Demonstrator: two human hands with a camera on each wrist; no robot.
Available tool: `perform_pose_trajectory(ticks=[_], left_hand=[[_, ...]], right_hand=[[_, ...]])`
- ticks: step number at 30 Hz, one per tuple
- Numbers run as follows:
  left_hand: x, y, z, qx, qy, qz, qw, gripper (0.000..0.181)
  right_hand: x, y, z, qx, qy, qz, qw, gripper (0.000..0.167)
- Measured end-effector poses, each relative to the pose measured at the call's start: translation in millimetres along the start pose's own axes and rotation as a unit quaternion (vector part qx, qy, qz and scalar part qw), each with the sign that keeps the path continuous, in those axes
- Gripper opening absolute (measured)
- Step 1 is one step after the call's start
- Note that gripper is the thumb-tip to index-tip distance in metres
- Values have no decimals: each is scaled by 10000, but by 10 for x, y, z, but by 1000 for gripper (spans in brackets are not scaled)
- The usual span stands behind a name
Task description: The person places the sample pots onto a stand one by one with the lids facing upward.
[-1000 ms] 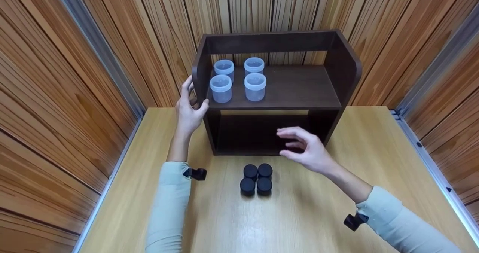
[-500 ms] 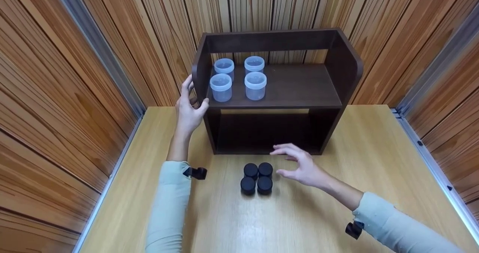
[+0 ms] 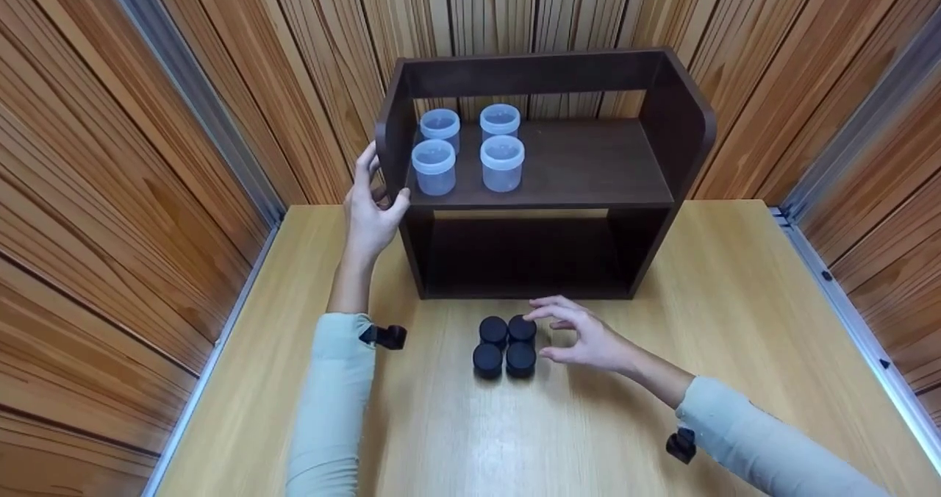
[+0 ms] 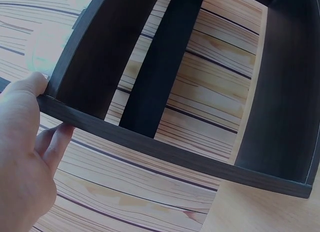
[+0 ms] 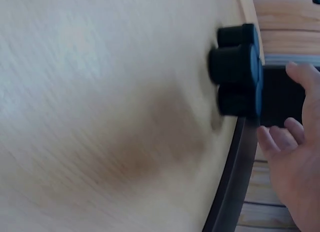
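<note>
A dark brown two-tier shelf stands at the back of the table. My left hand grips its left side panel, the thumb on the front edge and the fingers behind; the left wrist view shows this hold closely. On the upper tier, toward the left, several translucent plastic jars stand upright without lids. Several small black cylindrical containers form a tight cluster in front of the shelf. Just right of them hovers my right hand, fingers and thumb spread apart, holding nothing; some fingertips overlap the far-right container in the head view.
Wood-patterned walls enclose the light wooden table at the back and both sides. Metal rails run along the side edges. The shelf's right side panel rises above its upper tier.
My right hand has come down and leftward from in front of the shelf's lower tier to beside the black containers. The left hand keeps its hold on the shelf.
</note>
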State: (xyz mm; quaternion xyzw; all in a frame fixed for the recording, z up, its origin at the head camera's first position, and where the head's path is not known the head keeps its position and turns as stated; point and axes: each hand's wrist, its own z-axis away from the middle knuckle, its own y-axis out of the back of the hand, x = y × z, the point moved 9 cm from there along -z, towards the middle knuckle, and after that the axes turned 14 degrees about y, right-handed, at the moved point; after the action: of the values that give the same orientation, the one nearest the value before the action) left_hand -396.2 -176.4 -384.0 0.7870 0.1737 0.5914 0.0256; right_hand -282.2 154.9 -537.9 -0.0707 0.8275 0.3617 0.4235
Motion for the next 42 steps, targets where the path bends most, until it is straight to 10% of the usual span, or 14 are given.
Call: perform_pose_trajectory(ticks=[42], left_hand=[[-5,9,-18,124,-155,-6,9998,76]], right_hand=[[604,-266,-154,-110,-3,-1108,9938,35]])
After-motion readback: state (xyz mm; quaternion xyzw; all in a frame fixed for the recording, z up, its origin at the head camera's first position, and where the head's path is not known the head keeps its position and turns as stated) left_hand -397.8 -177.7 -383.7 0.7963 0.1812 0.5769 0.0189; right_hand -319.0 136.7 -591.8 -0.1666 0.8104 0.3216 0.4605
